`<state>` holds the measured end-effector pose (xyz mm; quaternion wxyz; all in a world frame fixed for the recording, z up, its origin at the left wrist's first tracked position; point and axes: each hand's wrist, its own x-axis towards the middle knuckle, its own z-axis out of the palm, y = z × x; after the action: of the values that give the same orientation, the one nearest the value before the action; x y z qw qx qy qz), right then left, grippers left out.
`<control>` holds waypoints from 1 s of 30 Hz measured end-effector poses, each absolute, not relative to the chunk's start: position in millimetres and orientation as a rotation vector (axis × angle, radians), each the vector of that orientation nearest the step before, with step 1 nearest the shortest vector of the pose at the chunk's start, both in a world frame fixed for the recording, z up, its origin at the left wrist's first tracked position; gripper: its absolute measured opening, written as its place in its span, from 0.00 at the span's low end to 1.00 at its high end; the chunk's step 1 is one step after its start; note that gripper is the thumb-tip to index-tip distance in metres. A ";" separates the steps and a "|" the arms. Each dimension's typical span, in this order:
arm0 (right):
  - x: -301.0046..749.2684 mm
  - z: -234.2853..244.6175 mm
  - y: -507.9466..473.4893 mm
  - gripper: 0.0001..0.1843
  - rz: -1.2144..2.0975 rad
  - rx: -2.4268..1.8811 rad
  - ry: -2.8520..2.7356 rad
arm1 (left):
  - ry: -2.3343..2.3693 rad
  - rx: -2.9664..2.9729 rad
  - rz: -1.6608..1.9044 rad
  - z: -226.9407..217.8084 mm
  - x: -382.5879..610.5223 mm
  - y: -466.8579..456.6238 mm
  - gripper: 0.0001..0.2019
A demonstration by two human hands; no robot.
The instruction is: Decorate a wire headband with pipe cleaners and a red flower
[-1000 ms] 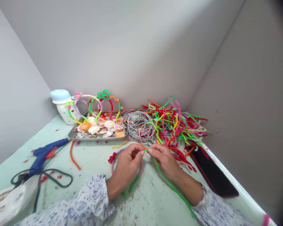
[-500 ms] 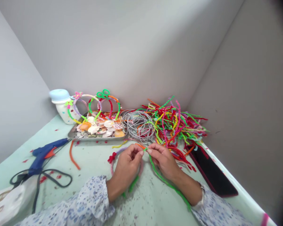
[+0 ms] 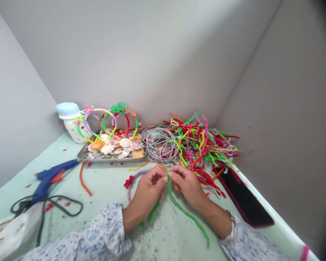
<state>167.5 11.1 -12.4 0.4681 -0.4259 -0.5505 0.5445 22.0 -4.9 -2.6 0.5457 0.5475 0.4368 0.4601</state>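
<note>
A green pipe cleaner (image 3: 188, 214) is pinched between the fingertips of both my hands, near the middle of the table. My left hand (image 3: 148, 194) is closed on it, and more green fuzzy ends stick out beneath that palm. Finger and thumb of my right hand (image 3: 188, 186) close on the same spot, where the strand bends; its long tail hangs down to the right. Partly behind my left hand lies a pink and lilac wrapped headband (image 3: 128, 194) with a small red flower (image 3: 129, 181). What my left palm covers is hidden.
A metal tray (image 3: 97, 160) of seashells and finished headbands stands at the back, beside a white jar (image 3: 75, 128). Right of it are coiled wire hoops (image 3: 163, 145), heaped pipe cleaners (image 3: 203, 141) and a dark phone (image 3: 246, 197). A blue glue gun (image 3: 47, 181) lies left.
The green tail has swung from along my right forearm to the left and now hangs free over the table. Both hands stay nearly in place, still pinching.
</note>
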 end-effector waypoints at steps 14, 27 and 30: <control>168.1 -16.8 10.7 0.12 1.436 -0.964 -1.311 | 0.974 1.248 1.051 -7.1 21.3 -3.5 0.04; 168.7 -12.5 9.7 0.12 1.370 -0.994 -1.336 | 0.827 0.962 0.957 -5.3 20.9 -2.7 0.04; 169.5 -12.5 10.3 0.12 1.338 -1.000 -1.340 | 0.746 0.851 0.940 -2.2 19.4 -0.6 0.04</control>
<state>169.5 10.3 -12.5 0.4794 -0.4097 -0.5491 0.5485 19.4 -0.6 -2.2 0.7414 0.3881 0.3402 0.4289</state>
